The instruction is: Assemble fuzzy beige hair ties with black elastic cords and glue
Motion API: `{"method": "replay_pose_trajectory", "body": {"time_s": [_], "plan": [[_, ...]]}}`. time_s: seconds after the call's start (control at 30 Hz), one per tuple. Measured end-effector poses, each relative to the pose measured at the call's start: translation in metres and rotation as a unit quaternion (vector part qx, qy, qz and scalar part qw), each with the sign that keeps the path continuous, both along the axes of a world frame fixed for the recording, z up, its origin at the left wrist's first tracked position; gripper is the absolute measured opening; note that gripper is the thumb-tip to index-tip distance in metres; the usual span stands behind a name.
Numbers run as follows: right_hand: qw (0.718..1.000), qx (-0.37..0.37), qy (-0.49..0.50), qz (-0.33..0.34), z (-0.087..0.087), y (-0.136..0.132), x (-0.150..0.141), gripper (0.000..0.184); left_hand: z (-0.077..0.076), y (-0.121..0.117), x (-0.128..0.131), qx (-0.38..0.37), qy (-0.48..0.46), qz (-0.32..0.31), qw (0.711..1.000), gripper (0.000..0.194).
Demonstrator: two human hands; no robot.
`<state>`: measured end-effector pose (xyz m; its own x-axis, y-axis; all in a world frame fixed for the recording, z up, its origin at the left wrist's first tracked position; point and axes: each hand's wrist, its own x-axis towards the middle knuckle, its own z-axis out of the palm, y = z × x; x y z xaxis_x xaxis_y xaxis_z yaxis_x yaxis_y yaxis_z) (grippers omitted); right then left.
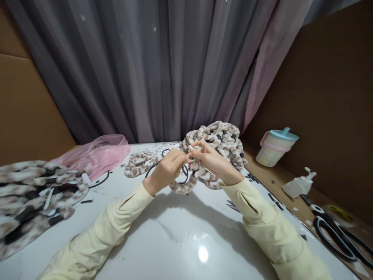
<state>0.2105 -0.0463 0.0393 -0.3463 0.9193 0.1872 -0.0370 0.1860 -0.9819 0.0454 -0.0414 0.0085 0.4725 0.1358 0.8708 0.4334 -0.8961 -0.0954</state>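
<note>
My left hand (167,170) and my right hand (212,160) meet above the table, thumbs and fingers pinched together at the tips. Spotted plush fabric ring (182,186), white with brown patches, hangs or lies just below them; its upper part shows between my fingers. What exactly my left fingertips pinch is too small to make out. Thin black hoops (150,168) lie by my left hand, partly covered by it. Beyond my right hand rises a heap of similar plush rings (224,136) with dark bands and white tags. One more loose plush ring (138,163) rests left of my left hand.
More plush rings (35,194) are piled at the left, beside a pink plastic bag (99,155). Along the right stand a lidded cup (275,149) and a white pump bottle (298,184), with scissors (332,237) and a tape roll (339,215). Dark scraps (275,201) lie near the white table's (163,241) right edge.
</note>
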Motion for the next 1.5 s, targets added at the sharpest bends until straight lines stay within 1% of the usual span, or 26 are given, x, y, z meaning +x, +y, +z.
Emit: {"method": "replay_pose_trajectory", "body": {"time_s": [0.1,0.17,0.27,0.33,0.4,0.5,0.57,0.6,0.67,0.73,0.77,0.87,0.97,1.1,1.23,1.4,1.5], "plan": [[0.999,-0.049,0.013,0.01,0.006,-0.002,0.006,0.028,0.003,0.001,0.0,-0.026,-0.053,0.01,0.998,0.009],[0.998,-0.06,0.012,0.017,0.008,-0.003,0.008,0.035,0.006,0.001,0.0,-0.049,-0.068,0.01,0.996,0.011],[0.999,-0.038,0.019,-0.002,0.008,-0.002,0.01,0.042,0.008,0.0,0.0,-0.09,-0.063,0.002,0.994,0.012],[1.0,-0.015,0.017,-0.019,0.006,-0.001,0.01,0.045,0.008,-0.001,-0.001,-0.12,-0.044,-0.005,0.992,0.011],[1.0,0.014,0.007,-0.021,0.005,-0.001,0.01,0.046,0.009,-0.002,-0.003,-0.144,-0.021,-0.006,0.989,0.011],[0.996,0.086,-0.031,-0.01,0.004,-0.002,0.01,0.042,0.01,-0.005,-0.005,-0.154,0.008,0.006,0.988,0.014],[0.981,0.168,-0.094,-0.021,0.005,-0.005,0.008,0.036,0.012,-0.008,-0.006,-0.149,0.024,0.017,0.988,0.015],[0.967,0.217,-0.133,-0.035,0.005,-0.006,0.007,0.033,0.013,-0.009,-0.006,-0.146,0.028,0.024,0.989,0.014],[0.927,0.307,-0.204,-0.063,0.007,-0.009,0.005,0.029,0.013,-0.01,-0.006,-0.146,0.019,0.036,0.988,0.013],[0.896,0.364,-0.245,-0.075,0.009,-0.012,0.004,0.028,0.013,-0.01,-0.006,-0.159,-0.005,0.04,0.986,0.012],[0.888,0.378,-0.252,-0.074,0.01,-0.012,0.004,0.028,0.013,-0.01,-0.006,-0.17,-0.018,0.038,0.985,0.011],[0.878,0.4,-0.253,-0.075,0.012,-0.013,0.005,0.027,0.013,-0.01,-0.007,-0.201,-0.045,0.026,0.978,0.012],[0.873,0.416,-0.241,-0.086,0.015,-0.015,0.006,0.024,0.018,-0.012,-0.008,-0.213,-0.055,0.011,0.975,0.016],[0.882,0.406,-0.22,-0.096,0.019,-0.019,0.008,0.019,0.023,-0.015,-0.01,-0.219,-0.036,-0.004,0.975,0.028],[0.882,0.398,-0.228,-0.109,0.021,-0.022,0.007,0.018,0.022,-0.017,-0.008,-0.23,-0.055,-0.002,0.972,0.028],[0.892,0.39,-0.203,-0.106,0.019,-0.021,0.004,0.02,0.022,-0.019,-0.006,-0.302,-0.102,-0.001,0.948,0.027],[0.89,0.402,-0.19,-0.103,0.016,-0.019,0.003,0.021,0.024,-0.018,-0.007,-0.35,-0.118,-0.001,0.929,0.025]]}}
